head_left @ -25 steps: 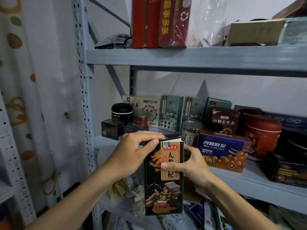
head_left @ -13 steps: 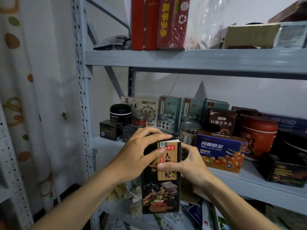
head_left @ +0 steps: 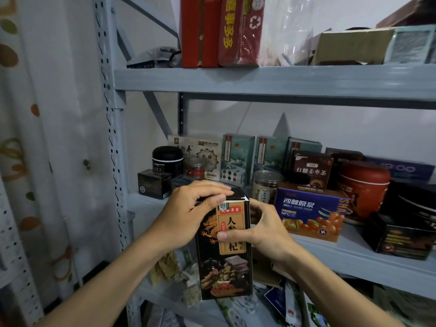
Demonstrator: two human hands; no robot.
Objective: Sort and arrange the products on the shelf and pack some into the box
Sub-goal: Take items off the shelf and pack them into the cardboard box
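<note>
The grey steel shelving rack (head_left: 259, 81) fills the view, and every place here is given from the tall black carton with a gold label and a dragon print (head_left: 224, 267). The carton is held upright in the air in front of the rack's middle board, with its base hanging lower than that board's front edge. To its right on the board lies a flat blue carton printed with orange berries (head_left: 311, 211), and farther right and behind stands a round red tin (head_left: 363, 185). A row of teal upright boxes (head_left: 237, 159) lines the wall behind the carton. A clear plastic jar (head_left: 264, 185) stands just behind it to the right, and a round black jar (head_left: 167, 159) sits behind it to the left. Both hands are clamped on the carton. The left hand (head_left: 188, 215) curls over its top end with the thumb against the upper front. The right hand (head_left: 266, 230) grips its right side with the thumb laid across the gold label. A white edge shows at the top right corner, so the lid flap seems not fully seated. The step in hand looks like closing this product. The next move calls for pressing the flap home while the right hand steadies the body, then choosing a place for it. No packing box is in sight, so finding one would mean looking away from the rack.
</note>
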